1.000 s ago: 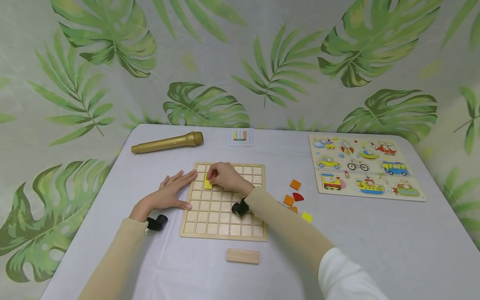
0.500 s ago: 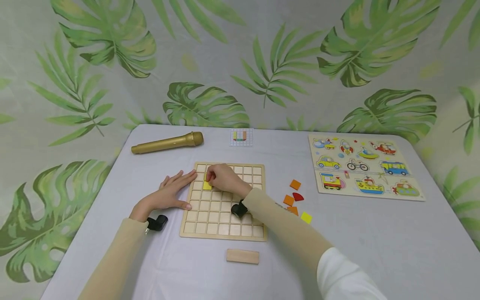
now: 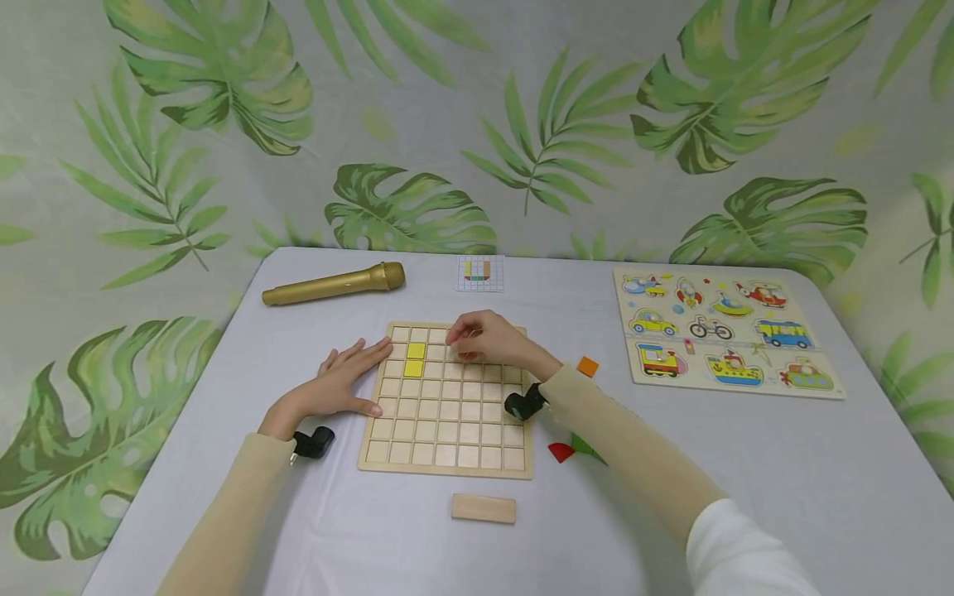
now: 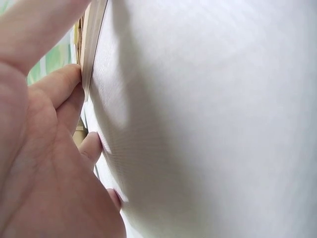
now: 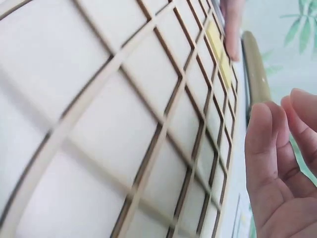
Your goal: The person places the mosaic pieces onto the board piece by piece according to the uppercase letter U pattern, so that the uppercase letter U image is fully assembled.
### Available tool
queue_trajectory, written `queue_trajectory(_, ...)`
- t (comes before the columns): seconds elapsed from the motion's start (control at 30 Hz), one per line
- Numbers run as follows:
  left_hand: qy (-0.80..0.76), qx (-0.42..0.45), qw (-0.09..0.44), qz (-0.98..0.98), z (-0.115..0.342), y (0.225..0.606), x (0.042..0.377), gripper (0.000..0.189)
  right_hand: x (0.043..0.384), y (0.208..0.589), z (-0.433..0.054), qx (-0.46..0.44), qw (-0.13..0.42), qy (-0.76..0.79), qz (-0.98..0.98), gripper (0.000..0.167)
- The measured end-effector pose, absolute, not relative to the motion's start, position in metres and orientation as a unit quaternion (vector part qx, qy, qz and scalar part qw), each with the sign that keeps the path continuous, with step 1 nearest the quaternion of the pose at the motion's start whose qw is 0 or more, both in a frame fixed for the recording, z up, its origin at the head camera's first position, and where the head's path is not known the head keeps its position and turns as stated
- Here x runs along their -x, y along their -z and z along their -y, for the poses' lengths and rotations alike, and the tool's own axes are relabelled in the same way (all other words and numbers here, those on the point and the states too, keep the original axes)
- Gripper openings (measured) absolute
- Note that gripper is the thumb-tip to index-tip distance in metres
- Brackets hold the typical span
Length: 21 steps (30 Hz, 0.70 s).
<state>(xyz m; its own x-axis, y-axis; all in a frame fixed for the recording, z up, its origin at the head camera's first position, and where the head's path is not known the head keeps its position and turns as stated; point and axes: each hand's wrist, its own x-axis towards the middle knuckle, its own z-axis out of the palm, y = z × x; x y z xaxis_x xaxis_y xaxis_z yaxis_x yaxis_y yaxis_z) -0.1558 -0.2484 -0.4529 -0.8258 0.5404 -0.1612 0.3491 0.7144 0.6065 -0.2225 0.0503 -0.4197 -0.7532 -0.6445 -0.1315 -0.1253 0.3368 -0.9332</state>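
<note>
A square wooden grid board (image 3: 447,410) lies in front of me. Two yellow square tiles (image 3: 413,368) sit one below the other in cells at its upper left. Spread along the board's left side, my left hand (image 3: 335,382) touches the edge with extended fingers and thumb; its palm (image 4: 54,148) shows large in the left wrist view. Above the upper-right cells is my right hand (image 3: 488,339), fingers loosely bent. Nothing shows between its fingertips (image 5: 260,116) in the right wrist view, where the board's cells spread out beside it.
A small pattern card (image 3: 480,273) lies behind the board, a gold microphone (image 3: 335,285) at back left. On the right are a vehicle puzzle (image 3: 730,331), an orange tile (image 3: 587,366), a red piece (image 3: 561,452) and a green piece (image 3: 585,447). A wooden block (image 3: 483,508) lies in front.
My right hand has left the yellow tiles and moved right across the board, uncovering both. Its forearm now hides some loose tiles and reveals a red and a green piece. The left hand stays put.
</note>
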Motion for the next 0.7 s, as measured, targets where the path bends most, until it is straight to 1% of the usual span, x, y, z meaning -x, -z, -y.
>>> queue_trajectory(0.27,-0.291,-0.245,0.167,-0.910,0.248,0.452,0.156,0.102,0.219,0.415,-0.108,0.206,0.266,0.535,-0.775,0.019)
queue_trajectory(0.53,-0.288,-0.243,0.167,-0.911,0.249,0.455,0.157,0.103,0.210,0.418,-0.160,0.194,0.264,0.525,-0.785,0.028)
queue_trajectory(0.7,-0.285,-0.241,0.167,-0.912,0.249,0.457,0.157,0.103,0.201,0.421,-0.186,0.171,0.264,0.502,-0.806,0.031)
